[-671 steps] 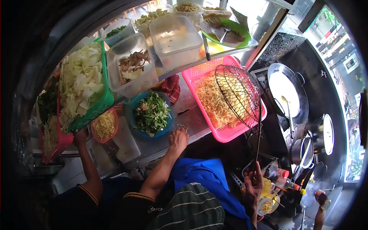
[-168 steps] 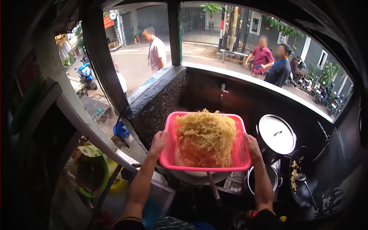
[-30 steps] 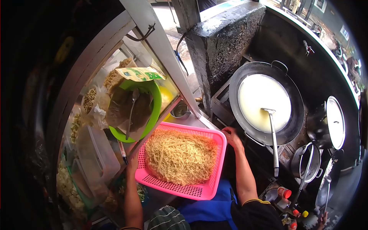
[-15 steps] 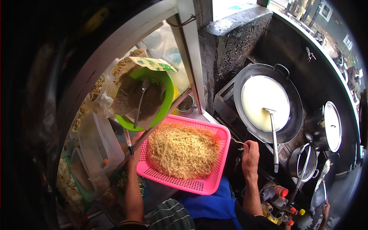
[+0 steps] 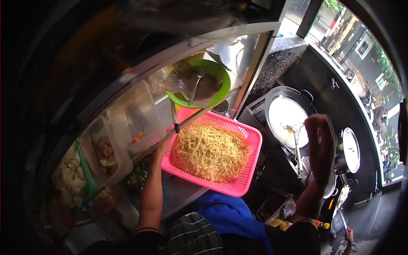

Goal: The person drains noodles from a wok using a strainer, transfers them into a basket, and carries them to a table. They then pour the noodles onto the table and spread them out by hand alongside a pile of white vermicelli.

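Curly yellow noodles [image 5: 212, 155] fill a pink plastic basket [image 5: 238, 187] in front of my body. My left hand [image 5: 162, 146] is at the basket's left rim and appears to grip it, its fingers partly hidden. My right hand [image 5: 319, 140] is raised close to the camera at the right, fingers closed in a pinch. A pale noodle strand [image 5: 298, 126] seems to stick out from its fingertips. Behind this hand a wok [image 5: 272, 100] holds whitish liquid [image 5: 282, 110], with a metal spatula [image 5: 296, 151] resting in it.
A green bowl [image 5: 223, 87] with brown paper and a spoon [image 5: 195, 90] stands on the cart shelf, above a marker [image 5: 175, 119]. Plastic containers [image 5: 144, 114] and chopped vegetables [image 5: 70, 176] lie left. A lidded pot [image 5: 350, 151] stands right. Another person's hand [image 5: 349, 236] holds a utensil at lower right.
My right hand has risen from beside the basket toward the camera with the noodle strand. The view has turned and shifted. My left hand stays by the basket's left side.
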A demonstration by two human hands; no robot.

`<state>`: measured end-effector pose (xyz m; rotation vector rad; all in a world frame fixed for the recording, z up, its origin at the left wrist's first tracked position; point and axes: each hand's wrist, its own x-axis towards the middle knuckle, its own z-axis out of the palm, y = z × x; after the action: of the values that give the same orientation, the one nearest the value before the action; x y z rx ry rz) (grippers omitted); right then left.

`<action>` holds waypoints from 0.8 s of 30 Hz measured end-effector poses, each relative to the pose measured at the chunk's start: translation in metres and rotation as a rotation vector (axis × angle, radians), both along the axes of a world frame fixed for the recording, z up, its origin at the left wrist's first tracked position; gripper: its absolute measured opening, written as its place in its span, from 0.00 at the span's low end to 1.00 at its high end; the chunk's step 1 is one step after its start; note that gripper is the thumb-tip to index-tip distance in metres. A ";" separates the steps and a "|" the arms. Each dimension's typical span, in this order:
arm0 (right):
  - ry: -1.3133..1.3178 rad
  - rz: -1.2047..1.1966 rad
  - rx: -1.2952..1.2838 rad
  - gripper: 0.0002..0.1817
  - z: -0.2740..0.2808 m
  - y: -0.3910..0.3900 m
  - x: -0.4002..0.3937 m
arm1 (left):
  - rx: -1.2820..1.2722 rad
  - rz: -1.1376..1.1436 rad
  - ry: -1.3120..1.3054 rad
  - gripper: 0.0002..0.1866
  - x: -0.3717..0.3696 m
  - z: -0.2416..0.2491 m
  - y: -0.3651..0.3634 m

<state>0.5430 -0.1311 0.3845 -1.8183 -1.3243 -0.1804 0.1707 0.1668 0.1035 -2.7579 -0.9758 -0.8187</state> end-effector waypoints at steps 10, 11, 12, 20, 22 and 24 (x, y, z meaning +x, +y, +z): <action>0.196 0.344 -0.109 0.06 -0.036 0.032 -0.062 | -0.031 0.161 0.053 0.14 0.009 0.005 0.002; 0.199 0.321 -0.090 0.07 -0.056 0.032 -0.065 | 0.001 0.166 0.055 0.14 0.007 0.005 0.000; 0.206 0.296 -0.070 0.07 -0.081 0.028 -0.065 | 0.001 0.170 0.043 0.14 0.007 0.007 -0.001; 1.230 0.065 -0.234 0.31 -0.285 -0.020 -0.068 | 0.023 0.188 -0.028 0.12 0.005 0.000 0.011; 1.399 -0.023 -0.103 0.27 -0.296 -0.014 -0.063 | 0.036 0.303 -0.052 0.12 -0.033 0.047 0.025; 1.383 -0.025 -0.176 0.19 -0.301 -0.012 -0.066 | 0.121 0.454 -0.005 0.12 -0.097 0.153 0.053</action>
<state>0.4769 -0.1426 0.0834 -1.4919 -0.3035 1.0322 0.0738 0.2195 0.2566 -2.2971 -1.4245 -0.7738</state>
